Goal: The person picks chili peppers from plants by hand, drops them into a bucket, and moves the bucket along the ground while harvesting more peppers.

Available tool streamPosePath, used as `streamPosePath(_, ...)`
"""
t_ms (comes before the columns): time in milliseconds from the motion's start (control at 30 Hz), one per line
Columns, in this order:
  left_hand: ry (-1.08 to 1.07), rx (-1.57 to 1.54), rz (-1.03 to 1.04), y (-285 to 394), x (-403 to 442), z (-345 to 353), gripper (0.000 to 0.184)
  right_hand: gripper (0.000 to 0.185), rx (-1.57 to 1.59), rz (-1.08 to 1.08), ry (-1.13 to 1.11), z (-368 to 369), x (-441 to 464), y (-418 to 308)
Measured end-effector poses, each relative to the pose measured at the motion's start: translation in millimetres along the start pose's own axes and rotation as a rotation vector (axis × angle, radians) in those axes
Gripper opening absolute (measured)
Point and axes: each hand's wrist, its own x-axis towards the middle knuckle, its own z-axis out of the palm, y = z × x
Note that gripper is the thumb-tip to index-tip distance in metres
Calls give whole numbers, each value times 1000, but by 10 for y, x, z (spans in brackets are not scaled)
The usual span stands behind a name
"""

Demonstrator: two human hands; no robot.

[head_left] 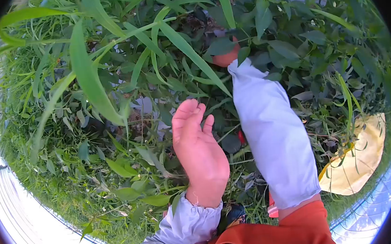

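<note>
My left hand [200,149] is held above the low foliage with its palm turned up. Its fingers are loosely bent and partly apart, and nothing shows in the palm. My right hand [226,56] reaches forward into the dark green leafy plants [284,51]. Leaves cover its fingers, so what it touches or holds is hidden. A small red pepper [242,137] shows among the leaves between my left hand and my right forearm. Pale grey-blue sleeve covers wrap both forearms, the right cover [275,133] reaching the wrist.
Long grass blades [90,77] rise close to the camera at the upper left. A pale yellow bag or cloth [359,159] lies on the right. Part of a patterned shoe [235,215] shows below my arms. Dense grass [46,167] covers the left side.
</note>
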Motion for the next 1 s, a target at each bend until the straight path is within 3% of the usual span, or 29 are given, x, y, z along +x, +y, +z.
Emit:
streamPosePath(67, 10, -19, -10, -3, 20, -35, 30, 45, 322, 167, -162, -62, 11, 28)
streamPosePath(200, -11, -47, -43, -59, -13, -20, 30, 42, 1153, 1093, -637, -1128, 339, -49)
streamPosePath(267, -16, -46, -58, -61, -23, -21, 30, 48, 456, 710, -189, -735, 241, 87)
streamPosePath(367, -50, -42, -65, -42, -16, -19, 28, 58, 16, 346, -193, -195, 130, 174)
streamPosePath(500, -42, -39, -61, -17, 0, 19, 27, 48, -99, 255, -150, 62, 41, -180)
streamPosePath(600, -35, -61, -50, -26, 18, 8, 28, 47, 518, 504, -549, 121, 102, -151)
streamPosePath(733, 4, -61, -70, -40, 18, -9, 30, 54, 1360, 643, -1032, -1040, 744, -44)
streamPosePath(800, 3, -67, -59, -8, 47, -2, 30, 54, 1862, 749, -1112, -1409, 801, -76)
streamPosePath(833, 3, -67, -49, 14, 67, 4, 30, 54, 2122, 791, -1136, -1494, 789, -114)
streamPosePath(933, -16, -61, -48, 40, 74, 14, 30, 51, 2125, 962, -764, -1542, 669, -297)
streamPosePath(1000, -35, -63, -62, 21, 65, 30, 29, 38, 2072, 1011, -542, -1407, 565, -316)
